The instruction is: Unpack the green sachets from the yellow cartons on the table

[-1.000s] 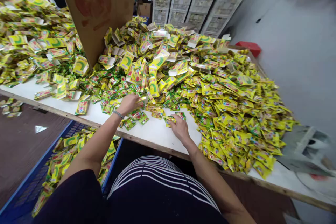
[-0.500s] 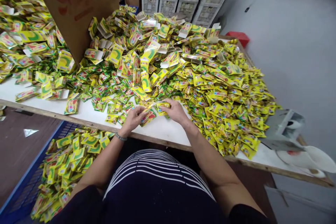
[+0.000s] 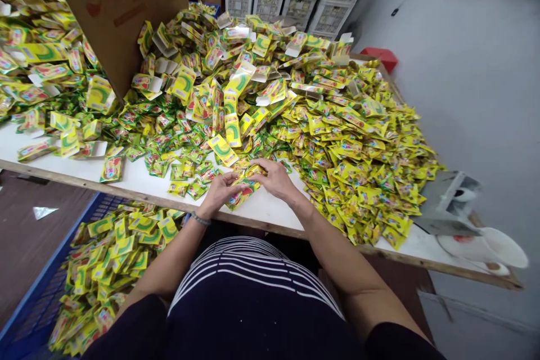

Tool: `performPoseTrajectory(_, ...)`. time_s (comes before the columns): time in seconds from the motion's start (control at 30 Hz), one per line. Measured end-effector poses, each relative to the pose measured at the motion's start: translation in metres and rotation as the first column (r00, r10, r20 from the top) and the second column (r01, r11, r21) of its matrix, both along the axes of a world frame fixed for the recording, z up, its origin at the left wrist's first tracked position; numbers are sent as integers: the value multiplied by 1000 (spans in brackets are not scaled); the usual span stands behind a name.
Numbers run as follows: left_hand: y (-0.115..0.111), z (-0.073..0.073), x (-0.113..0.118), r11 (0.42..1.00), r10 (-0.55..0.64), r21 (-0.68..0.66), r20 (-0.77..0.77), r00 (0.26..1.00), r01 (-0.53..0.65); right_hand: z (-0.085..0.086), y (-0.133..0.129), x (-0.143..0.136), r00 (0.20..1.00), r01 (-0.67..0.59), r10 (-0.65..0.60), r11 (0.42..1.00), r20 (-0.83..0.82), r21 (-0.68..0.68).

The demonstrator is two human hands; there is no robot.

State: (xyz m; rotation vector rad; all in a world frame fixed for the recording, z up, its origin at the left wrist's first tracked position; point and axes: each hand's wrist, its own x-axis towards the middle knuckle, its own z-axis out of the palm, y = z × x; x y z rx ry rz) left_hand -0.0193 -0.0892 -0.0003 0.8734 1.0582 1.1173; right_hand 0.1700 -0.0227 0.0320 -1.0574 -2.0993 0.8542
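The left hand (image 3: 220,192) is clamped on a flat, printed thin-card carton (image 3: 241,198) just above the smooth white worktop (image 3: 272,211), its long axis slanting from near left to far right. The right hand (image 3: 276,180) pinches a glossy, crinkled yellow sachet (image 3: 255,171) beside it.

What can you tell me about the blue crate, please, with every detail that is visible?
The crate is blue and looks like plastic, with a straight rim and slotted, lattice-like walls. It stands at the lower left, lower than the table, beyond the front edge. Many small yellow boxes, some with green curves, lie in it in a loose heap. The left forearm and sleeve hide part of it; its base is not visible.
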Motion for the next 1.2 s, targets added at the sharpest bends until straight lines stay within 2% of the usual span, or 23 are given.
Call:
performPoseTrajectory(0.07, -2, -2, 3, 999, 36, -26, 38, 999, -35, 0, -3, 2, 999, -28, 28, 1000, 28, 0)
performPoseTrajectory(0.27, -3, -4, 5, 997, 58, -60, 110, 992, -51, -2, -10, -1, 999, 33, -36, 996, 40, 78)
performPoseTrajectory(0.33, -3, -5, 4, 995, 63, -80, 117, 991, -53, -4, -11, 0, 1000, 0, -1, 1000, 19, 4)
performPoseTrajectory(0.43, -3, -4, 2, 993, 77, -101, 128, 989, -64, -5, -9, 5, 994, -56, 36, 978, -103, -199)
performPoseTrajectory(0.5, -4, -1, 2, 994, 74, -94, 127, 989, -62, -5, -7, 7, 983, -53, -3, 954, -183, -297)
performPoseTrajectory(0.63, -4, 6, 4, 999, 33, -39, 120, 992, -28, -2, -5, 5, 969, 63, -142, 934, -202, -352)
performPoseTrajectory(0.73, -4, 7, 6, 1000, 1, -18, 131, 991, 1, 1, -10, 2, 956, 142, -213, 938, -202, -317)
performPoseTrajectory(0.87, -5, 3, 8, 997, 16, -76, 164, 986, -3, 6, -18, 0, 958, 240, -257, 961, -126, -136)
performPoseTrajectory(0.9, -6, 2, 9, 996, 29, -90, 168, 985, -14, 7, -19, 0, 965, 219, -235, 966, -117, -135)
performPoseTrajectory(0.97, -7, 1, 11, 995, 57, -95, 174, 983, -41, 8, -21, 2, 980, 127, -157, 967, -123, -221)
performPoseTrajectory(1.07, -8, 3, 12, 997, 69, -53, 173, 983, -61, 8, -21, 5, 985, 57, -109, 937, -135, -344)
performPoseTrajectory(1.1, -8, 5, 12, 997, 69, -39, 166, 984, -63, 8, -20, 5, 985, 67, -114, 941, -126, -331)
performPoseTrajectory(1.2, -7, 11, 10, 997, 70, -23, 137, 988, -68, 9, -18, 8, 994, 61, -76, 982, -82, -179)
